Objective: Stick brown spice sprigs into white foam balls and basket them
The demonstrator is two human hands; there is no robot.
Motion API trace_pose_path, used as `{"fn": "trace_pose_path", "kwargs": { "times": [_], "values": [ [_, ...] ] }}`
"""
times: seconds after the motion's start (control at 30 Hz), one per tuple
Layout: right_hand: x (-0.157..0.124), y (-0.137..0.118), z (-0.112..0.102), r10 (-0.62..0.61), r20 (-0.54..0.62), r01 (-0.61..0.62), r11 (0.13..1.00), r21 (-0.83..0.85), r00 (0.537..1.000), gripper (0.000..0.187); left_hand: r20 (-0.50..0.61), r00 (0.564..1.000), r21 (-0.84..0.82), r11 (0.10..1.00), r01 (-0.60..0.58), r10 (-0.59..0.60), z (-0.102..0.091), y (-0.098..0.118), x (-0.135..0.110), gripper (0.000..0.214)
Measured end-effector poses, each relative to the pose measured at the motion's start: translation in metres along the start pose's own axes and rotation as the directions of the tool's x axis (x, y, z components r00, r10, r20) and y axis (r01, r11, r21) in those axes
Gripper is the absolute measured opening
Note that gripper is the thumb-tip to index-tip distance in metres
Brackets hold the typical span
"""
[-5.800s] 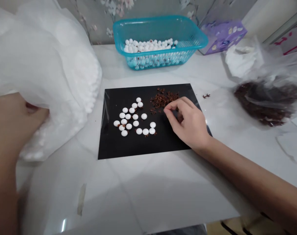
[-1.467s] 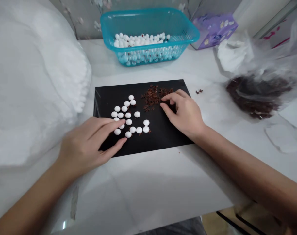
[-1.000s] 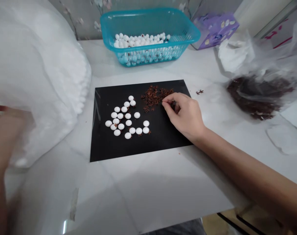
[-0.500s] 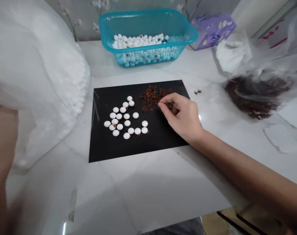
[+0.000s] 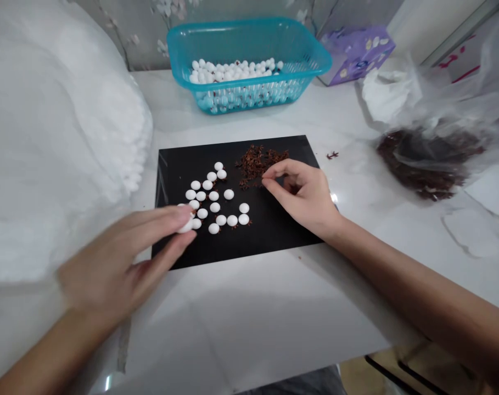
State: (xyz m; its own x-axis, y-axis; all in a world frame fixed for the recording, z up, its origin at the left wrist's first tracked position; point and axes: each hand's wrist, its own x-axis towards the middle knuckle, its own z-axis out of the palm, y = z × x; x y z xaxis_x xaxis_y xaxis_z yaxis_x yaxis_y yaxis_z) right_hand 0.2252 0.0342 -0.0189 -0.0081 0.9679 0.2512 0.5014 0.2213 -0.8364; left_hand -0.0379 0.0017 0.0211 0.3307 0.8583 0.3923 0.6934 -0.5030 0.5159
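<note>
Watching from the side here: the person's left hand [image 5: 109,269] is at the near edge of a glossy black plastic sheet [image 5: 269,227], its fingers [image 5: 170,216] pinching one white domed bead [image 5: 185,225] right by a cluster of the same white beads [image 5: 210,200] on the sheet. The right hand [image 5: 304,195] is over the sheet's far half, thumb and forefinger pressed together just beside a heap of dark reddish-brown star anise bits [image 5: 259,164]; can't tell if anything's between them. Behind the sheet sits a turquoise plastic basket [image 5: 249,22] of more beads, and right of the sheet is a clear bag of dark spice [image 5: 426,164], both on the white marble desk [image 5: 249,312]. Honestly, a light fingertip pinch looks best here, since those round beads could skid on that slick surface.
</note>
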Motion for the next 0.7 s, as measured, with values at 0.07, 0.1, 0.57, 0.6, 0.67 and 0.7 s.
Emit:
{"fn": "trace_pose_path", "kwargs": {
  "times": [0.07,0.1,0.57,0.6,0.67,0.7],
  "values": [
    [0.000,-0.002,0.000,0.022,0.009,-0.022,0.998,0.055,1.000,0.005,0.034,0.998,-0.042,0.997,0.058,-0.056,0.018,0.014,0.001,0.022],
    [-0.001,-0.004,0.001,0.024,0.019,-0.026,0.996,0.082,1.000,0.006,0.070,0.992,-0.097,0.989,0.114,-0.108,0.025,0.020,0.000,0.024],
    [-0.039,-0.030,0.015,-0.281,0.308,0.237,0.956,0.173,0.909,0.006,0.455,0.807,-0.488,0.652,0.580,-0.376,0.037,0.028,0.002,0.007],
    [-0.039,-0.030,0.015,-0.283,0.300,0.242,0.956,0.168,0.911,0.006,0.462,0.802,-0.492,0.644,0.586,-0.377,0.037,0.027,0.002,0.007],
    [-0.040,-0.030,0.016,-0.294,0.281,0.253,0.952,0.172,0.913,0.006,0.467,0.799,-0.502,0.630,0.593,-0.380,0.037,0.027,0.001,0.007],
    [-0.040,-0.030,0.016,-0.301,0.271,0.259,0.949,0.180,0.914,0.005,0.467,0.797,-0.506,0.624,0.595,-0.382,0.037,0.027,0.002,0.007]
  ]
}}
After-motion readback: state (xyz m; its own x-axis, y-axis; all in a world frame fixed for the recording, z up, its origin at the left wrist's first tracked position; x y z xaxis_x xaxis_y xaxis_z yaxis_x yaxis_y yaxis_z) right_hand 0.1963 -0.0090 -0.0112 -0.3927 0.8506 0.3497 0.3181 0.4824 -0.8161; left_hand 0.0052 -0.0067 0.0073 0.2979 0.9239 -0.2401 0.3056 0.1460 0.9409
